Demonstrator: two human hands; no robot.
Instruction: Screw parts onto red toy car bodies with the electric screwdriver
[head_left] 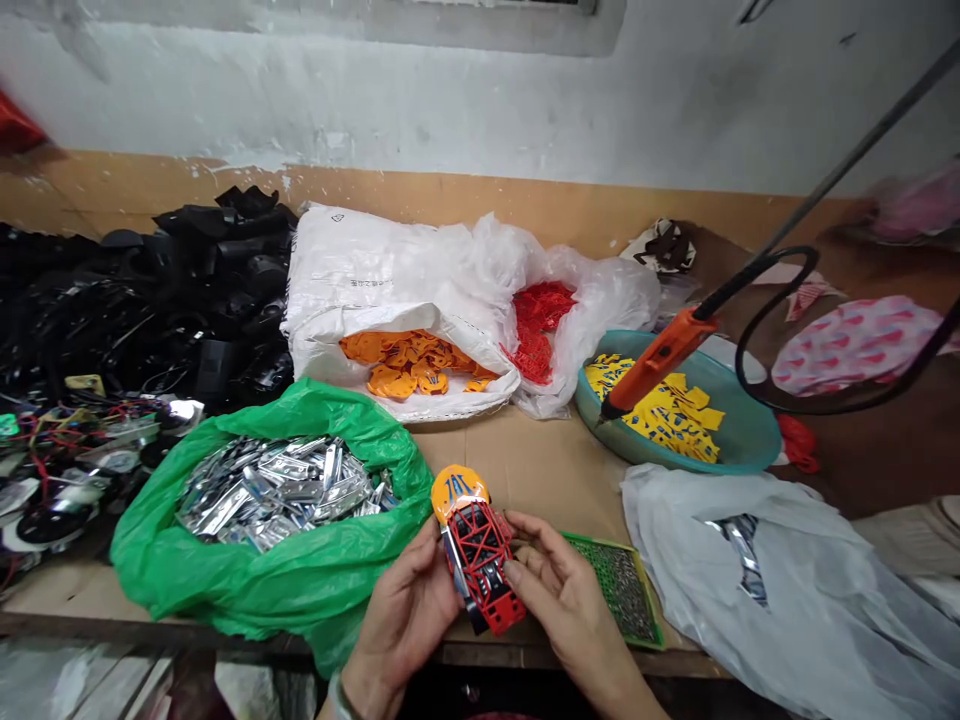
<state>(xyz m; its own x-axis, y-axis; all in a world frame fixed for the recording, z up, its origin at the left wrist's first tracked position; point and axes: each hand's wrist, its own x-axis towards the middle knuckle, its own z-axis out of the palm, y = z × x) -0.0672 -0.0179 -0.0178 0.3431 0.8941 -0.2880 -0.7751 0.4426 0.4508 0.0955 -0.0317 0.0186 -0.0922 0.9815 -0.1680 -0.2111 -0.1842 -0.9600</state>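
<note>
A toy car body (482, 555) with an orange front, blue lettering and a red cage frame over black inner parts is held at the table's front edge. My left hand (420, 590) cups it from the left, palm up, with fingers curled beneath. From the right, my right hand (556, 580) grips the red frame, thumb on top and fingers bent at its side; whether a small part is also pinched there is hidden. A green tray (651, 600) of small screws lies just right of my right hand.
A green bag (247, 590) of shiny metal strips stands left. Behind are a white sack (352, 260) of orange parts, a clear bag (611, 290) of red parts and a teal basin (750, 440) of yellow pieces. An orange electric screwdriver (660, 360) hangs over the basin. Black parts (217, 270) pile left.
</note>
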